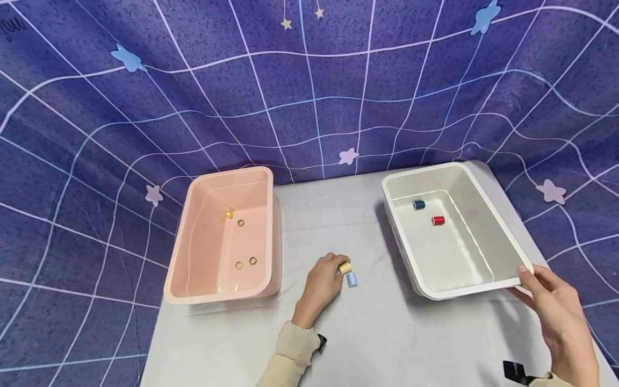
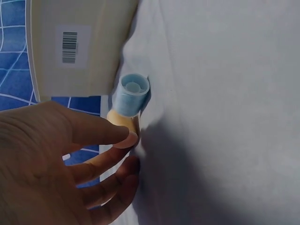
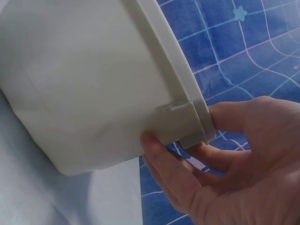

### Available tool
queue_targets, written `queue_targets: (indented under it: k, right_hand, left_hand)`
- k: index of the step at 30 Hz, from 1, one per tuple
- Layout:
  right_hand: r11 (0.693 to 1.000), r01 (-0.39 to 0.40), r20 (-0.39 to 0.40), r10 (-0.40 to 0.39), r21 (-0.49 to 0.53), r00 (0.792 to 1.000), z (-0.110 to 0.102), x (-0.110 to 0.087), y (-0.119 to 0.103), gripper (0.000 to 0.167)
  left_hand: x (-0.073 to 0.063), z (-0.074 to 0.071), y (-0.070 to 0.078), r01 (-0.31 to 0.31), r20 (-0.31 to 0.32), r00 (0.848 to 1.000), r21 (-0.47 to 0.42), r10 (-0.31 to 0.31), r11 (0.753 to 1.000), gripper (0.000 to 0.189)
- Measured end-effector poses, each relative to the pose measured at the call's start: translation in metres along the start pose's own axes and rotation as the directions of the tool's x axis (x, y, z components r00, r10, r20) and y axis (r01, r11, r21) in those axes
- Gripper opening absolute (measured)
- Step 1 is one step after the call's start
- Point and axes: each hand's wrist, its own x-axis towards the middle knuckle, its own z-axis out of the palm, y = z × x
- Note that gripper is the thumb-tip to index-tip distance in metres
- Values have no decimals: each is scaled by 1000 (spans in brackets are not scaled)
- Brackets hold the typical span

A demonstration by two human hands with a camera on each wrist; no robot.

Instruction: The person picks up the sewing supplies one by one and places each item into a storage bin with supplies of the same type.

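Currently the left hand (image 1: 321, 279) is pinching a yellow spool (image 1: 345, 267) between thumb and fingers, between the two bins; can't tell if the spool is touching the cloth (image 1: 372, 333). A light blue spool (image 1: 352, 279) is lying just beside it, on the near side. Right hand (image 1: 556, 306) is gripping the near right corner of the white bin (image 1: 425, 282), thumb over the rim, fingers underneath. That bin is holding a dark blue spool (image 1: 418, 205) and a red spool (image 1: 438, 220). Pink bin (image 1: 218, 297) on the left is holding several small gold-coloured pieces (image 1: 253, 260), some ring-shaped. Labels: a white sticker with a barcode (image 2: 70, 47) is showing on the white bin's side, digits too small to read. Dark script (image 1: 12, 24) is running along the curtain's (image 1: 338, 80) top left, not safely legible.
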Motion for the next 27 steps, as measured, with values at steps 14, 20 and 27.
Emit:
queue_targets:
  k: [14,20,27]
  right_hand:
    - [1000,-5,-27,5,8,1000,-1,1,2,21]
    - [1000,1,-15,0,24,1000,-1,2,1,22]
    - [999,11,-13,-10,47,1000,-1,2,3,21]
  left_hand:
    - [-1,-2,6,-23,18,1000,53,22,998,33]
    - [0,-2,8,-2,25,1000,43,1,999,35]
    - [0,-2,8,2,13,1000,43,-3,999,34]
